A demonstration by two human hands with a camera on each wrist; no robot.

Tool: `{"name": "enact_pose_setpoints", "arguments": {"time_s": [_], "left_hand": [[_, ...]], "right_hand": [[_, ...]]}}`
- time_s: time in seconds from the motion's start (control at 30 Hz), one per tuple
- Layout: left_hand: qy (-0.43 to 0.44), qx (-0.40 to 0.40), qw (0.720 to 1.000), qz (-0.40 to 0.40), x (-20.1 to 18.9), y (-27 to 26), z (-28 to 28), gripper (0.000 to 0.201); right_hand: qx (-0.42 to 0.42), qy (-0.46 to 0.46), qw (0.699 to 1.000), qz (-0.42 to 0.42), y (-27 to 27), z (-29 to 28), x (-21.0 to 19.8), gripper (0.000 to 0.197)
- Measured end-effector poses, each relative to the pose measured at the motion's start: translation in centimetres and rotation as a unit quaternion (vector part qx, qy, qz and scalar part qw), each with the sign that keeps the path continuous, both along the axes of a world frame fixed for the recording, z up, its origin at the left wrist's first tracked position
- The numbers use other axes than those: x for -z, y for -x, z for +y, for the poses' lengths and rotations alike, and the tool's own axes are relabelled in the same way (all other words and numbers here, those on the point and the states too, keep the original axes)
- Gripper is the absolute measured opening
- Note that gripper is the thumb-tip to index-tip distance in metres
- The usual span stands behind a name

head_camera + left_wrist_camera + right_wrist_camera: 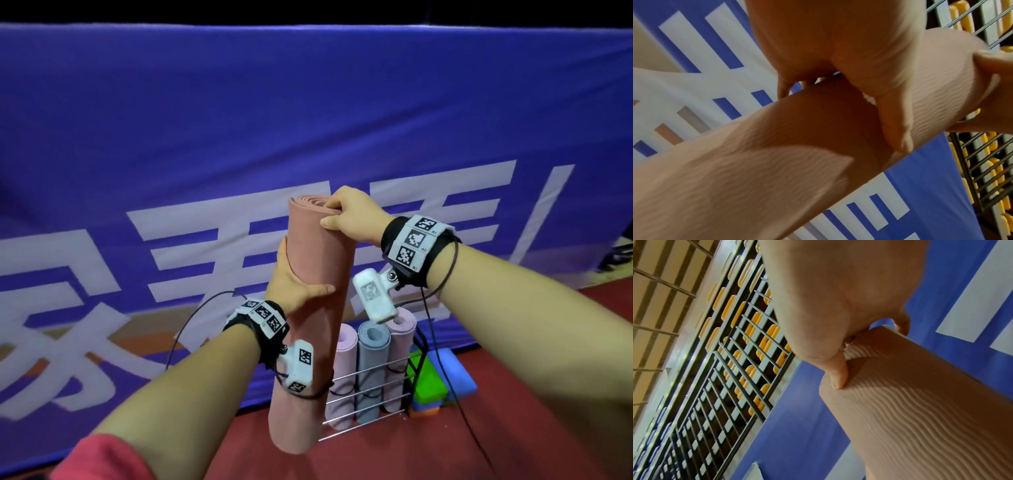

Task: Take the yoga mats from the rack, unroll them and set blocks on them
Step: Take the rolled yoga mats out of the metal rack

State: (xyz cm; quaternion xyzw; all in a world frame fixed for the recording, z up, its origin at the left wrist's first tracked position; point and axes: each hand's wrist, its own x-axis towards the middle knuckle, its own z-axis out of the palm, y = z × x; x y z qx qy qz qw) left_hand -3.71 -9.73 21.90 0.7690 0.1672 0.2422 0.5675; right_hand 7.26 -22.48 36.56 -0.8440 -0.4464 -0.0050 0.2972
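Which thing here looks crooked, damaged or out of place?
Nothing stands out. The pink mat, tightly rolled, is held by the left hand and right hand. Three mats stand upright in the rack, blocks beside it.

Held mat (310, 308): upright, slightly tilted, in front of the banner (205, 120), its lower part before the left end of the rack (363, 404).
Left hand (291, 284): wrapped round the held mat's upper half, from the left.
Right hand (352, 219): at the held mat's top end, above the left hand.
Rack: on the floor (411, 455), against the banner's foot.
Rolled mats (373, 370): three, standing side by side in the rack, right of the held mat.
Blocks (435, 380): stacked on the floor, just right of the rack.
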Motion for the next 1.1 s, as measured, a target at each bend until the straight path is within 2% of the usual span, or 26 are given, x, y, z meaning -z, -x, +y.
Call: {"name": "enact_pose_setpoints", "arguments": {"time_s": [0.1,0.23,0.27,0.3,0.4,0.43,0.5,0.57,0.6,0.63,0.73,0.87,0.93,1.0,1.1], "left_hand": [[-0.032,-0.018,0.999,-0.014,-1.5,2.5,-2.6,0.139],[-0.064,-0.061,0.995,-0.034,-2.7,6.6,-8.3,0.133],[-0.066,-0.073,0.994,-0.038,-2.8,7.6,-9.9,0.133],[-0.067,-0.089,0.993,-0.042,-2.7,8.7,-11.5,0.132],[-0.061,-0.123,0.989,-0.057,-2.1,12.4,-17.3,0.129],[-0.057,-0.124,0.989,-0.061,-1.8,13.5,-18.7,0.13],[-0.051,-0.11,0.992,-0.042,-1.5,15.8,-21.8,0.131],[-0.051,-0.088,0.995,-0.025,-1.7,17.8,-24.5,0.133],[-0.052,-0.075,0.996,-0.021,-1.7,18.6,-25.5,0.135],[-0.054,-0.063,0.996,-0.016,-1.6,19.5,-26.5,0.137],[-0.06,-0.032,0.998,0.01,-0.8,23.0,-30.3,0.139],[-0.08,0.02,0.995,0.054,0.1,27.3,-33.6,0.135],[-0.078,0.058,0.991,0.09,0.0,30.3,-34.8,0.13],[-0.037,0.081,0.989,0.116,-0.2,33.9,-36.1,0.113],[0.065,0.065,0.989,0.12,-0.4,39.5,-38.8,0.064]], "right_hand": [[-0.031,-0.01,0.999,-0.006,2.1,-2.9,-1.1,0.03],[-0.08,-0.063,0.995,0.022,5.6,-8.5,-1.5,0.007],[-0.086,-0.086,0.992,0.038,6.4,-10.0,-1.4,0.01],[-0.09,-0.113,0.988,0.061,7.2,-11.6,-1.3,0.022],[-0.066,-0.218,0.96,0.163,9.8,-17.2,-0.8,0.041],[-0.043,-0.226,0.953,0.198,10.4,-18.5,-0.7,0.049],[0.002,-0.17,0.936,0.308,11.8,-21.4,-0.3,0.06],[0.012,-0.085,0.893,0.441,13.7,-24.4,-0.2,0.044],[0.014,-0.056,0.868,0.493,14.7,-25.7,-0.3,0.035],[0.016,-0.038,0.855,0.516,15.5,-26.9,-0.2,0.032],[0.039,-0.002,0.866,0.499,18.0,-30.3,0.6,0.035],[0.077,-0.006,0.872,0.483,23.2,-34.2,2.8,0.009],[0.112,-0.022,0.887,0.448,26.7,-36.3,4.0,0.007],[0.143,-0.028,0.902,0.407,29.9,-37.6,6.0,0.014],[0.165,-0.014,0.924,0.344,32.6,-38.5,11.1,0.044]]}}
